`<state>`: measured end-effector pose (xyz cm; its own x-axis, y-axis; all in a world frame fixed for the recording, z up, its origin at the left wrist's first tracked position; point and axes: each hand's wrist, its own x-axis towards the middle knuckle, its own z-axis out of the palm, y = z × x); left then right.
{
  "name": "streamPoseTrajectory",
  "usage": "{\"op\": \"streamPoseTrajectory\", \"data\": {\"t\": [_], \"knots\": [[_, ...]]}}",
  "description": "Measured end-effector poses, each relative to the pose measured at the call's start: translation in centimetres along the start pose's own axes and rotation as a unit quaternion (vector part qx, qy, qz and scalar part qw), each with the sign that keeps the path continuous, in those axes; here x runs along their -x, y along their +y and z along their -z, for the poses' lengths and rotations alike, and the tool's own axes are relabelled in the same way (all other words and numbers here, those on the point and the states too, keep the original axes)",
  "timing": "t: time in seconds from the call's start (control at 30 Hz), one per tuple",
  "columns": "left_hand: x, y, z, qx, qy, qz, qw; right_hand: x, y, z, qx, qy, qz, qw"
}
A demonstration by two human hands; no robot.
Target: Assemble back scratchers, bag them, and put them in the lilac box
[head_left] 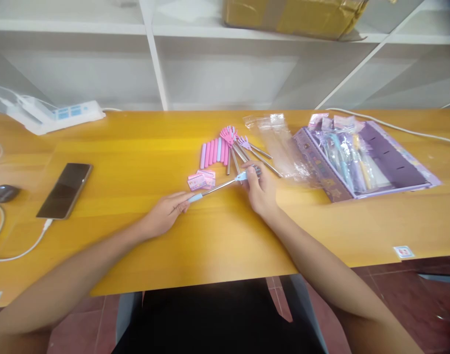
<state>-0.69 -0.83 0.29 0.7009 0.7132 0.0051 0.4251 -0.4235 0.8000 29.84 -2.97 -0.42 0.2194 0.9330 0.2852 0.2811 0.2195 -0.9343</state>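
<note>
A back scratcher (221,187) with a metal rod, a light blue handle and a light blue hand-shaped head is held between my two hands. My left hand (168,212) is closed round its handle end. At the other end, the fingers of my right hand (260,189) grip the blue head, partly covering it. Just beyond lie pink and purple handle tubes (212,153) in a row, with one blue among them. Beside them are metal rods with pink hand-shaped heads (228,134) and a purple head (244,143). Small pink printed cards (197,182) lie near my left hand.
Clear plastic bags (278,147) lie right of the rods. A purple display box (398,156) holds several bagged scratchers. On the left are a phone (65,191) on a cable, a black mouse (4,193) and a power strip (70,115). White shelving (156,59) stands behind.
</note>
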Motion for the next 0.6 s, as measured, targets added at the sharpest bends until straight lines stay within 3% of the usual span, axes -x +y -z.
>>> {"op": "streamPoseTrajectory", "data": {"t": [0.23, 0.43, 0.6], "knots": [[-0.1, -0.2, -0.2, 0.006, 0.005, 0.003, 1.000, 1.6, -0.2, -1.9, -0.031, -0.078, -0.017, 0.996], [-0.1, -0.6, -0.1, -0.006, 0.006, -0.015, 1.000, 2.9, -0.1, -3.2, -0.050, -0.075, -0.026, 0.996], [-0.2, -0.4, -0.1, -0.006, 0.013, -0.029, 0.999, 2.2, -1.0, -2.8, -0.042, -0.075, 0.007, 0.996]]}}
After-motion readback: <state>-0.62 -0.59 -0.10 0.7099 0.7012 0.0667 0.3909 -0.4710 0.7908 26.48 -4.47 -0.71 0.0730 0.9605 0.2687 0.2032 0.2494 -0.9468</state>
